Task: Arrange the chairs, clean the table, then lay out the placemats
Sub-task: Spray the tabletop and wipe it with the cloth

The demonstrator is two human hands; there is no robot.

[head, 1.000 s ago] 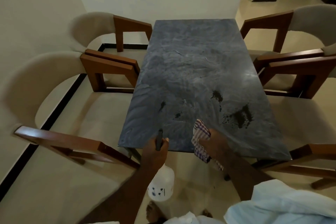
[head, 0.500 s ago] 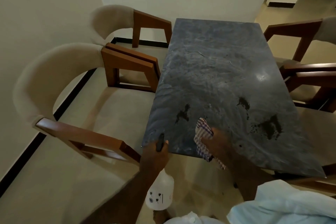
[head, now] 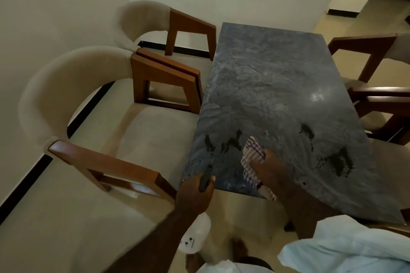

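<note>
Your left hand (head: 195, 193) is just off the bench's (head: 266, 73) near-left corner. Its fingers (head: 188, 184) are curled tight round the neck of a spray bottle (head: 195, 235), with the dark spray head (head: 205, 178) sticking up past the thumb toward the bench top. The bottle's body is translucent white and hangs below the hand, over the floor (head: 66, 217). You cannot tell its fill level or contents from this view. Your right hand (head: 268, 168) is on the bench top close to the near edge, with its fingers (head: 258, 160) bent over a checked cloth (head: 253, 150) and holding it down on the surface. One bunch of cloth shows ahead of the fingertips, and a tail hangs off the near edge under the wrist. Dark stains (head: 230, 143) lie just left of the cloth, toward the left edge. A small blot (head: 307, 129) and a larger spattered patch (head: 339, 160) sit toward the right edge. Two padded chairs stand along the left edge, the near chair (head: 66, 95) and the far chair (head: 142, 17), with their wooden arms touching or almost touching. Two more chairs (head: 377, 55) stand at the right edge, only partly in frame. A pale sleeve (head: 343, 248) covers your right upper arm.
</note>
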